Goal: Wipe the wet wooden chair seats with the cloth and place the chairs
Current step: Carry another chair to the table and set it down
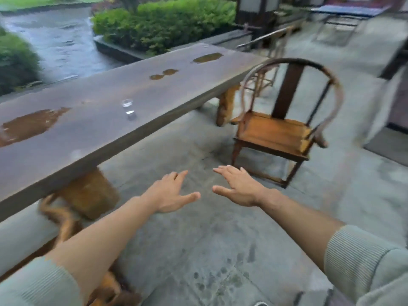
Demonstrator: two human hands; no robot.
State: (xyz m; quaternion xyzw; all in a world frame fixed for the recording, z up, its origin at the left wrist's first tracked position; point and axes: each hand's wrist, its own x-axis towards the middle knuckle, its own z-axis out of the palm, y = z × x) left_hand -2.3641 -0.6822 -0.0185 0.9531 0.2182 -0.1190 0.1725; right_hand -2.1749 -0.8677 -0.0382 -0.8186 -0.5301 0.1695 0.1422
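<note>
A wooden chair (273,133) with a round curved back stands on the stone floor ahead and to the right, near the end of a long wooden table (92,120). Its orange-brown seat faces me. My left hand (174,193) and my right hand (238,188) are stretched out side by side over the floor, short of the chair, palms down, fingers straight. Neither hand holds anything. No cloth shows in the view.
Puddles lie on the tabletop, and a small clear glass (128,106) stands on it. Carved trunk legs (88,193) hold the table up. Another chair frame (265,69) stands behind the table's far end. Green hedges (163,21) and wet pavement lie beyond. The floor is damp.
</note>
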